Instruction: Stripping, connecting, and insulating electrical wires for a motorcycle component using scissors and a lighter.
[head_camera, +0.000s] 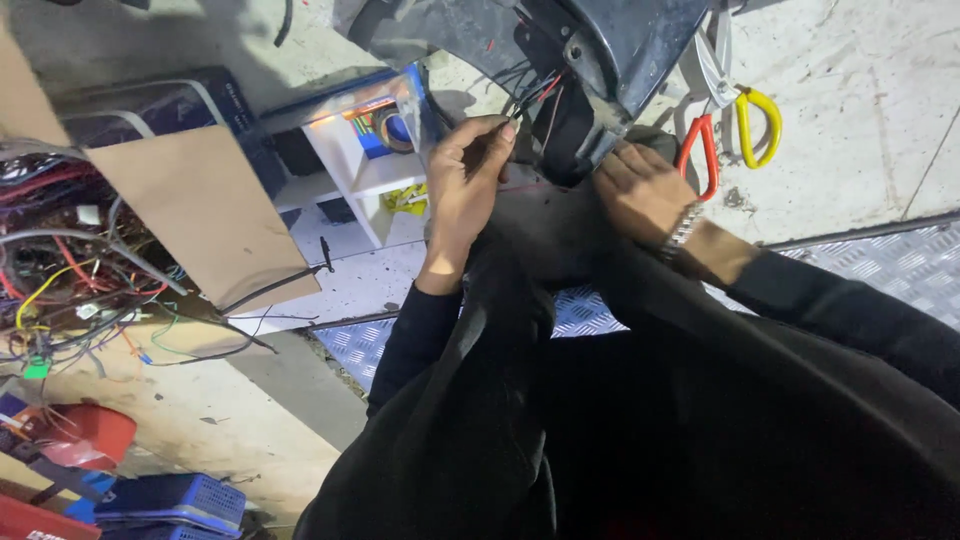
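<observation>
Place: repair workshop
Evidence: tangled wires (70, 260) spilling from a cardboard box (200, 215), left of the black vehicle panel (620, 50)
Floor: stained concrete (850, 120), beside it

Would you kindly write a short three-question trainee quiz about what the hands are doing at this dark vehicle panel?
1. True or false: the left hand pinches thin wires at the dark panel.
2. Which wrist wears the metal watch?
3. The red and yellow handles lie: A) beside the right hand, B) in the blue basket.

Key: 1 true; 2 right; 3 A.
</observation>
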